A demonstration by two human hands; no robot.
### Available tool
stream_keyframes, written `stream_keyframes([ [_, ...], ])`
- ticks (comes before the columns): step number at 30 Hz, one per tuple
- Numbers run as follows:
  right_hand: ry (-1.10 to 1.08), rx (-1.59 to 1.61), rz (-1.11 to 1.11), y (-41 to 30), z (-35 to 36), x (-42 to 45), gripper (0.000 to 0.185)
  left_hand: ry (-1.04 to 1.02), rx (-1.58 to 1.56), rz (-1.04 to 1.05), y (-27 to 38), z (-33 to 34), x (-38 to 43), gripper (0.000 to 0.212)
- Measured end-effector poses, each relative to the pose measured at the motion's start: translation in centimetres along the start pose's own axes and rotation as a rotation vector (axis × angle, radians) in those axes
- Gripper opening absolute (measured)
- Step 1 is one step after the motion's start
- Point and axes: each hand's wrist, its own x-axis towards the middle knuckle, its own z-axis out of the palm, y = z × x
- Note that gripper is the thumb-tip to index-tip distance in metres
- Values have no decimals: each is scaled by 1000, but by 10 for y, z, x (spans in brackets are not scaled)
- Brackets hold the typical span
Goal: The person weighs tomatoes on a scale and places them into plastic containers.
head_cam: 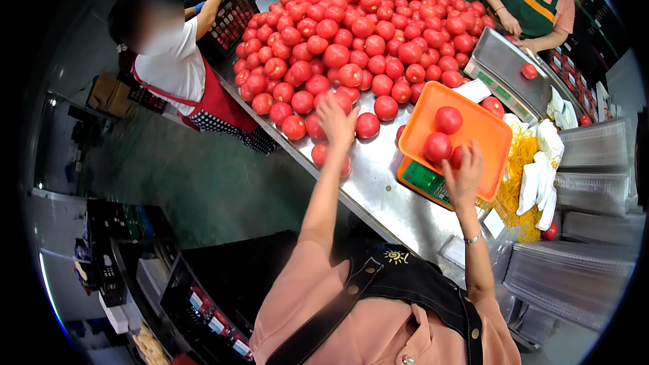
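Note:
My left hand (337, 120) reaches into the near edge of a large heap of red tomatoes (350, 35). Its fingers lie against a tomato there, slightly blurred, and whether they grip it cannot be told. An orange plastic tray (487, 175) sits tilted in view on a digital scale (423, 180) with a lit green display. Inside the tray are two tomatoes, one upper (448, 120) and one lower (437, 146). Beside them my right hand (465, 175) has its thumb and fingers around a third tomato (457, 156), partly hidden by the hand.
Yellow rubber bands (522, 172) and white packets (530, 187) lie right of the tray, near stacks of clear plastic trays (573, 274). A second scale (512, 71) stands before a co-worker (532, 0). Another person (175, 71) handles a black crate (230, 20) at left.

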Motion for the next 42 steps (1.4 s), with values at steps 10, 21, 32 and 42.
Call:
stream_keyframes([
  [10,-318,-78,-67,-28,21,32,57,-225,-486,-74,-42,26,22,74],
  [21,-478,536,-140,-58,-7,-21,55,-643,-767,531,73,-33,-20,65],
  [32,-587,566,-92,-50,21,-80,55,-588,-560,733,100,-34,-56,79],
  [42,-470,487,-209,-90,106,-62,51,-452,-654,146,19,-78,-31,56],
])
